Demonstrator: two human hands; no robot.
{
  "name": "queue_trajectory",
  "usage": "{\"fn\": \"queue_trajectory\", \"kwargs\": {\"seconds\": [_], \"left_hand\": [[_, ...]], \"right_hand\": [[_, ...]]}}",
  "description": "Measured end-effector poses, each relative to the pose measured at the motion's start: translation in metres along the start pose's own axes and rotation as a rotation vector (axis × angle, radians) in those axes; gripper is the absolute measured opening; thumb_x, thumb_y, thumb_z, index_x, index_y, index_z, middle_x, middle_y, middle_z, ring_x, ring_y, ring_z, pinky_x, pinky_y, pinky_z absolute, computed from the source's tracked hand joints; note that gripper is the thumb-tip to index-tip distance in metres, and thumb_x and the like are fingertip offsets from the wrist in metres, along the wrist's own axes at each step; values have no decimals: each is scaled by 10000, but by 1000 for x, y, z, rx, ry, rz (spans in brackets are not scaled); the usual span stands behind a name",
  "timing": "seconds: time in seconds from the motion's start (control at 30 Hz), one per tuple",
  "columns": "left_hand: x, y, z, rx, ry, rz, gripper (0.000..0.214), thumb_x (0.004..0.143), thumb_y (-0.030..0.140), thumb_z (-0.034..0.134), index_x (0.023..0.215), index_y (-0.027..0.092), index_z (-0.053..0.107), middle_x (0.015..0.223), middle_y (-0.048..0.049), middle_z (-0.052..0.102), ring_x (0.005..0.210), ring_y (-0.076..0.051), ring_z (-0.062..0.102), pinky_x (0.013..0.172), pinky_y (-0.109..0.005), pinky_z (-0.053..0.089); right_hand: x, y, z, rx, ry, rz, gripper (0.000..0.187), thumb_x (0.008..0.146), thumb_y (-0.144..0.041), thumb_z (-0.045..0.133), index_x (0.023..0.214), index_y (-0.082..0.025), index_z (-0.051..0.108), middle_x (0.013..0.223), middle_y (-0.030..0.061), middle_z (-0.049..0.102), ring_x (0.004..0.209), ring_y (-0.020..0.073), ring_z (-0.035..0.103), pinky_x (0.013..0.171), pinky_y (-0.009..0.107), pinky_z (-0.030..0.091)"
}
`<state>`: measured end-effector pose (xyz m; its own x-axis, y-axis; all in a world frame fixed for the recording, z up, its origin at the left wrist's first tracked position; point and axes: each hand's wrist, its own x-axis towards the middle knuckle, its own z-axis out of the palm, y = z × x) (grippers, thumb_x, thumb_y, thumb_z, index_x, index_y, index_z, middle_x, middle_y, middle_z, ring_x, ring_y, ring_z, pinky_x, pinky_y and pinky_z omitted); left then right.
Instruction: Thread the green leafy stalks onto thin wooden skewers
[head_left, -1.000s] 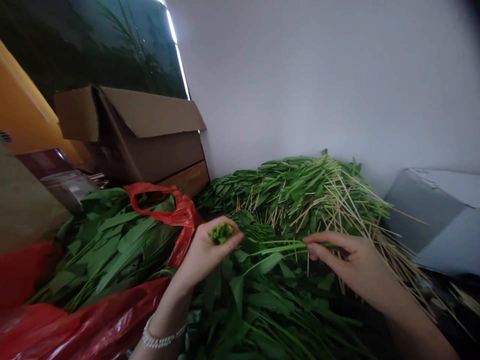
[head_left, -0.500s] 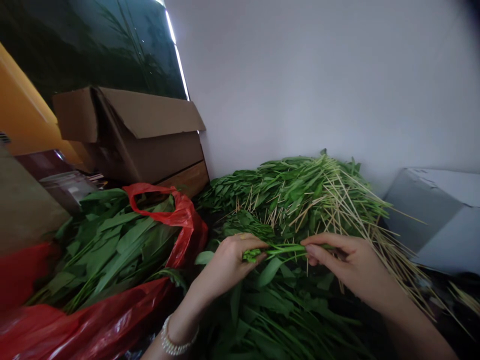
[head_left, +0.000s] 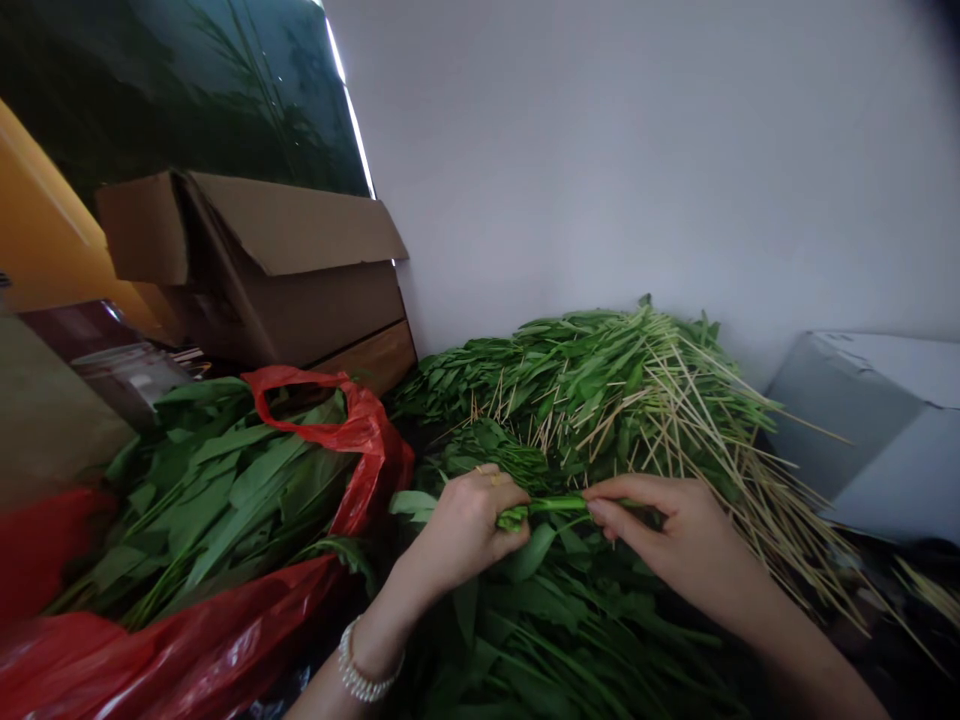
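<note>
My left hand (head_left: 476, 520), with a ring and a beaded bracelet at the wrist, is closed around green leafy stems (head_left: 559, 503). Some folded green ends stick out between its thumb and fingers. My right hand (head_left: 667, 525) pinches the same stems a short way to the right, so they run level between both hands. Below lies a loose heap of long green leaves (head_left: 577, 620). Just behind the hands is a pile of leafy greens skewered or bundled with thin pale sticks (head_left: 679, 400); how the sticks join the leaves I cannot tell.
At left, a red plastic bag (head_left: 371, 430) holds more leafy stems (head_left: 247, 490). Behind it stands an open cardboard box (head_left: 322, 310). A white box (head_left: 862, 430) sits at right, and a pale wall (head_left: 637, 150) rises behind the pile.
My right hand has moved slightly left, closer to my left hand, which has shifted a little right. The stretch of stems between them is shorter.
</note>
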<state>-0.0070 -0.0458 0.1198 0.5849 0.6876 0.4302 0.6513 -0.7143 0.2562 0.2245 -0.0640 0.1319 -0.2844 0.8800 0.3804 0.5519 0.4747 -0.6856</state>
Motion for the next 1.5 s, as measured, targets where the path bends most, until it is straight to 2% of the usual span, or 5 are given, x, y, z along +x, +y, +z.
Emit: {"fn": "queue_trajectory", "kwargs": {"seconds": [0.2, 0.37, 0.57, 0.87, 1.5], "left_hand": [[0, -27, 11, -254, 236, -364, 157, 735, 132, 522, 728, 158, 677, 692, -5, 650, 668, -139, 576, 667, -237, 438], [-8, -63, -9, -418, 504, -619, 210, 791, 258, 511, 726, 126, 660, 593, 17, 581, 567, -113, 512, 548, -205, 382], [-9, -30, -35, -402, 387, -463, 185, 782, 330, 674, 784, 146, 688, 705, -7, 661, 646, -134, 576, 610, -218, 431], [-3, 3, -6, -120, 51, -79, 179, 852, 321, 658, 970, 199, 713, 816, -45, 677, 805, -181, 603, 739, -277, 445], [-7, -1, 11, 245, 62, 131, 133, 823, 175, 604, 947, 158, 651, 767, -42, 618, 727, -193, 534, 614, -288, 419]], "right_hand": [[0, 0, 8, 46, 14, 47, 195, 852, -323, 573, 852, -234, 746, 753, 0, 744, 607, 158, 684, 557, 245, 531], [-2, 6, -2, 105, 102, 139, 203, 849, -368, 586, 859, -221, 725, 645, -1, 697, 551, 152, 660, 528, 235, 523], [2, 8, 8, 191, 87, 190, 246, 859, -430, 580, 786, -218, 682, 608, 0, 671, 493, 145, 631, 498, 233, 523], [-1, -2, 10, 294, 41, 205, 268, 859, -436, 587, 779, -201, 687, 616, 7, 667, 510, 129, 620, 502, 221, 497], [1, -1, 22, 299, -53, 307, 315, 862, -449, 560, 693, -191, 624, 534, -31, 601, 396, 88, 558, 404, 183, 402]]}}
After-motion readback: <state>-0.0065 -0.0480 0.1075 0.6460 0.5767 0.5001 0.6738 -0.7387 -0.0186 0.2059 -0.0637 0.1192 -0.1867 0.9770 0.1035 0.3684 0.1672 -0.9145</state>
